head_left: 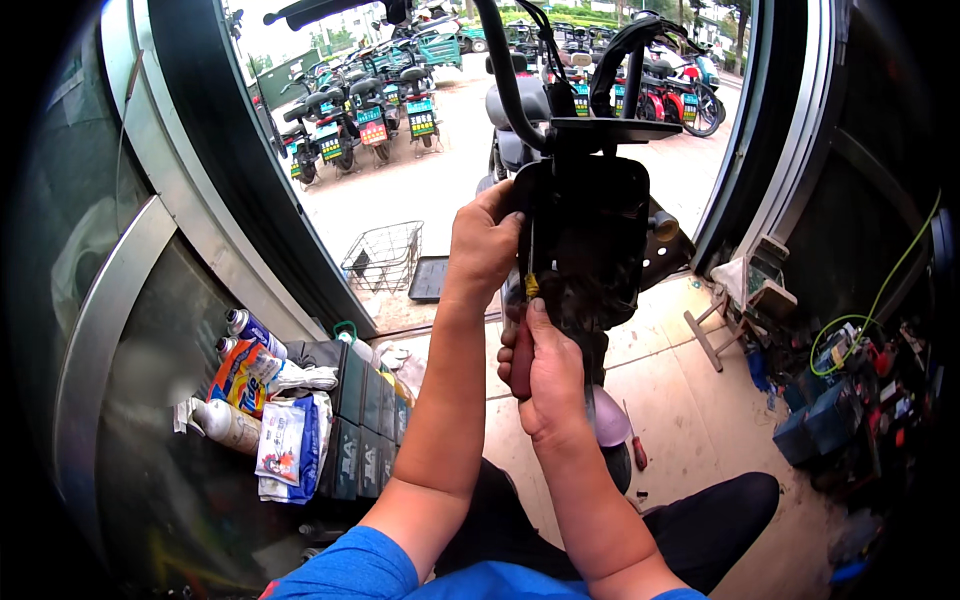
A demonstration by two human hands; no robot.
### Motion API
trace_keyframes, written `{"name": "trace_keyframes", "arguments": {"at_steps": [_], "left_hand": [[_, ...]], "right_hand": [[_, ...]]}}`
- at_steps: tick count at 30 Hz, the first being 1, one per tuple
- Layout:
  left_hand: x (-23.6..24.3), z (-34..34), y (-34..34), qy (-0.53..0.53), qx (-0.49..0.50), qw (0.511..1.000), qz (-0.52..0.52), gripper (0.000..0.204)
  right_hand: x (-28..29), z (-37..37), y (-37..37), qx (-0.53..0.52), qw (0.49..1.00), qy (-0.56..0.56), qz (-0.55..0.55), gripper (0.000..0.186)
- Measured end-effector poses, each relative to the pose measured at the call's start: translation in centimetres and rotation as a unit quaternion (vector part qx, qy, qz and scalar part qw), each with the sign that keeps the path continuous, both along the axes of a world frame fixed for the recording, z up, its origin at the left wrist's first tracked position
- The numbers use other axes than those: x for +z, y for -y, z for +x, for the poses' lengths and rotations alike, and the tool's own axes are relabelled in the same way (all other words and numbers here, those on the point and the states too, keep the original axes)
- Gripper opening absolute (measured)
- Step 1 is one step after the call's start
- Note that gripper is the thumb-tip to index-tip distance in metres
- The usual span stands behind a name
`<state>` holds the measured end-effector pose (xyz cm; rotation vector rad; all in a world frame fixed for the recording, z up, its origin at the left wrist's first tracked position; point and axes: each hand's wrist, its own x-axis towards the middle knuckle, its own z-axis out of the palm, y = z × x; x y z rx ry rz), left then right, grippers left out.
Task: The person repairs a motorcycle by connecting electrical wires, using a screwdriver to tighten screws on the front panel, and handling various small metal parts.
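In front of me stands a scooter's black, open box-shaped housing [612, 215], with a dark hollow inside. My right hand [555, 368] is wrapped around a screwdriver [522, 352] with a dark red handle and a yellow collar. Its thin shaft points up along the housing's left side; the tip is hard to make out. My left hand [486, 245] grips the left edge of the housing, thumb in front beside the shaft and fingers partly hidden behind. Above the housing, a thick black curved tube [510, 85] rises beside hanging cables.
Dark battery blocks [362, 425] stand at left, with spray cans [228, 425] and packets beside them. On the floor lie another screwdriver [638, 453], a wire basket [385, 255] and a black tray [428, 279]. A small stool [712, 330] and tool clutter sit right. Parked scooters [365, 105] line up outside.
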<state>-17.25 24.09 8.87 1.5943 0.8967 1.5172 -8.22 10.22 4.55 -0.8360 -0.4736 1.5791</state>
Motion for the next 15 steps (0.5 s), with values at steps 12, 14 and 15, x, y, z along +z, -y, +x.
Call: {"name": "trace_keyframes", "arguments": {"at_steps": [12,14,15], "left_hand": [[-0.2,0.4,-0.3,0.007,0.009,1.000,0.000,0.044],[-0.2,0.2,-0.3,-0.003,0.013,1.000,0.018,0.043],[-0.2,0.1,-0.4,-0.009,0.014,0.999,0.027,0.043]], "right_hand": [[-1.0,0.5,-0.4,0.015,0.985,-0.171,0.000,0.024],[-1.3,1.3,-0.5,0.130,0.910,-0.393,0.002,0.028],[-1.4,1.4,-0.8,0.185,0.841,-0.509,-0.005,0.030]]}}
